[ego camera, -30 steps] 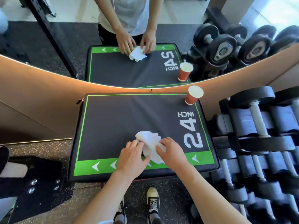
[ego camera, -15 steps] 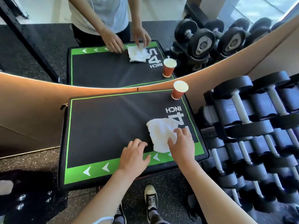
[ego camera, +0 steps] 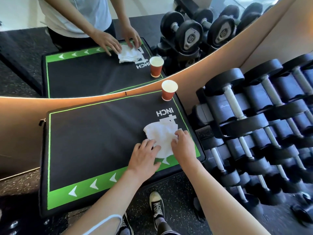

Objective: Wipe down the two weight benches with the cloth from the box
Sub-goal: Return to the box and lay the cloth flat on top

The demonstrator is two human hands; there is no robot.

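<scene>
Lower middle of the frame: our two hands meet on the white cloth (ego camera: 161, 139), which lies crumpled on the black pad with the green border.
Right fingers: the fingers of our right hand (ego camera: 183, 147) are curled down onto the cloth's right edge and seem to pinch a fold of it, knuckles raised.
Left fingers: the fingers of our left hand (ego camera: 144, 156) lie fairly straight and spread, tips pressing on the cloth's lower left edge; we see no fold caught between them.
Cloth: it covers part of the white "24" print, right of centre in the frame, near the pad's right border and touching both hands.
Counter: the padded counter (ego camera: 94, 141) we are working on carries the cloth and, at its upper right corner, a red paper cup (ego camera: 169, 91) standing upright, well apart from the cloth.
Progress: we judge the cloth is out of the box and the wiping of this first surface is under way; we cannot tell how much of it is wiped. No second bench shows, so that one is probably left.
Further out: a dumbbell rack (ego camera: 254, 133) fills the right of the frame, and a mirror (ego camera: 101, 73) across the top repeats the scene.
</scene>
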